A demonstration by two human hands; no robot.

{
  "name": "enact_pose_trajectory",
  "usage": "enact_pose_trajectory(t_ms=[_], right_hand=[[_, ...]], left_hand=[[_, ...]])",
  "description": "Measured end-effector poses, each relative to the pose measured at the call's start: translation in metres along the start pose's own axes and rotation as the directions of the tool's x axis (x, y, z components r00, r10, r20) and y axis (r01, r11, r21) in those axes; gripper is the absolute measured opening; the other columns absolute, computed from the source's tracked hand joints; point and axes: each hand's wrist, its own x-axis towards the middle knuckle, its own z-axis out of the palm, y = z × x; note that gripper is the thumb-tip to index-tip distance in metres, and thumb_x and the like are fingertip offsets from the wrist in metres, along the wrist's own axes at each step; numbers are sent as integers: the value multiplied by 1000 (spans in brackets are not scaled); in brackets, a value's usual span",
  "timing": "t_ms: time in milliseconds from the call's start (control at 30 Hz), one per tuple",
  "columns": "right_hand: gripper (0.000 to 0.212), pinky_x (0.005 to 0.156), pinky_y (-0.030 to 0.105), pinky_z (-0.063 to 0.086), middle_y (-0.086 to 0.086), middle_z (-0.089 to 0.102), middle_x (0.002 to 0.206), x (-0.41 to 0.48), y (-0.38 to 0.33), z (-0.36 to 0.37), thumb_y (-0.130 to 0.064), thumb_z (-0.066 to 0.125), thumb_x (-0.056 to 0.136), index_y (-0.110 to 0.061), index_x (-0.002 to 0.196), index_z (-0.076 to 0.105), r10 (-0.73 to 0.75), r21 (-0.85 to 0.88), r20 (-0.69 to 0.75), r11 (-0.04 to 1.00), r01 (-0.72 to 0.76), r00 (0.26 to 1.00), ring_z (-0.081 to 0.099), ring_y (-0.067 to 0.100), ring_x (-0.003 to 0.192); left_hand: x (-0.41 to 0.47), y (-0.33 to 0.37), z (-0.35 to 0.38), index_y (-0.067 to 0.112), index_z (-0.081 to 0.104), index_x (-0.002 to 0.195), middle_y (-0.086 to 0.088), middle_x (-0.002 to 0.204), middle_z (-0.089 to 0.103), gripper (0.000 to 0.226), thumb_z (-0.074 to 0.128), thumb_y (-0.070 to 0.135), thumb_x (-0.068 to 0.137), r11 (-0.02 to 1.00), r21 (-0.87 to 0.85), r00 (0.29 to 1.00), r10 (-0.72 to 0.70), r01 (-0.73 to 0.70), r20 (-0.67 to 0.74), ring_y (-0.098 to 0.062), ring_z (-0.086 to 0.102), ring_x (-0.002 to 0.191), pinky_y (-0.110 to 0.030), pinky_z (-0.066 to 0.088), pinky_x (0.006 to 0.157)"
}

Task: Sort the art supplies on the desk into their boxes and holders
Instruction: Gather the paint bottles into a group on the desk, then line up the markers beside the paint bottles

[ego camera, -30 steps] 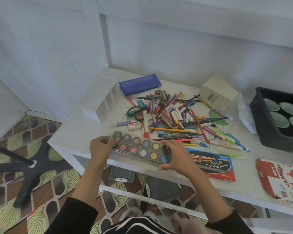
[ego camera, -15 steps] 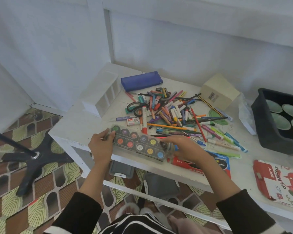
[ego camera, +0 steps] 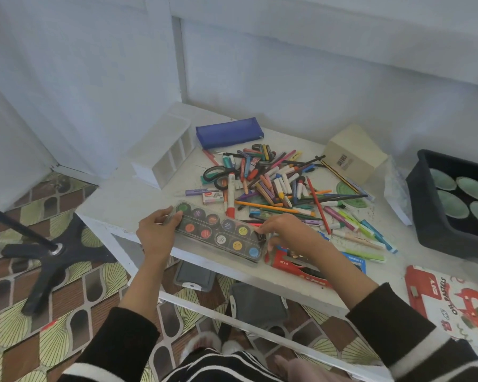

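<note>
Left fingers (ego camera: 171,217) are wrapped round the left end of the watercolour set (ego camera: 218,232), thumb on the clear lid right by the green pan. Right fingers (ego camera: 261,229) are curled over the far right corner of it, so both of my hands have hold of the same case. It's at the very front edge of the table (ego camera: 116,205), long side towards me. Its right end is up against the red coloured-pencil box (ego camera: 295,267), which is under my right wrist.

Honest take on doing this bit well: keep the case flat and lift both ends together. That clear lid looks flimsy, and I can't tell from here if it's actually clicked shut. I'd press the lid down first. There's also a pink pen (ego camera: 255,224) touching the far edge, so lift straight up rather than slide, or it gets dragged along.

Behind all that is the real mess, a pile of markers and crayons (ego camera: 273,186) with scissors (ego camera: 215,172) at its left side. The white compartment holder (ego camera: 166,158) and the blue pencil case (ego camera: 228,132) are at the back left. The oil pastels box (ego camera: 453,301) is way off to the right. Barely started, I'd say.
</note>
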Motion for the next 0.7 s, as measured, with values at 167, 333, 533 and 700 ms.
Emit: enact_pose_trajectory(t_ms=[167,333,533,700], right_hand=[[43,98,34,43,10,65,120,11,-1,1,-8,68,83,-11,125,60,85,-21,48,996,-85,995,57,25,113],[47,97,34,44,6,62,122,1,-7,0,-15,73,79,-12,125,60,128,44,28,991,-129,991,54,22,114],[67,83,29,43,-5,46,117,-2,-35,20,-58,71,69,-26,120,41,79,204,-26,976,-72,997,43,13,107],[85,86,38,40,2,41,122,20,-48,50,-55,68,69,-40,138,21,81,-37,-198,995,-90,977,38,22,114]], left_hand=[[3,1,-1,14,71,101,-8,87,66,29,77,30,78,1000,0,1000,-10,10,29,-26,62,84,-36,50,81],[4,2,-3,24,64,98,-8,92,65,24,76,33,78,1000,3,994,-1,0,107,-26,63,87,-42,53,80],[13,-2,-9,33,65,95,-11,94,68,25,77,40,74,998,-17,965,-58,64,254,-28,65,90,-47,53,85],[13,-1,-7,25,65,99,-10,81,62,24,75,34,79,994,-37,969,-91,102,228,-24,60,78,-32,47,69]])
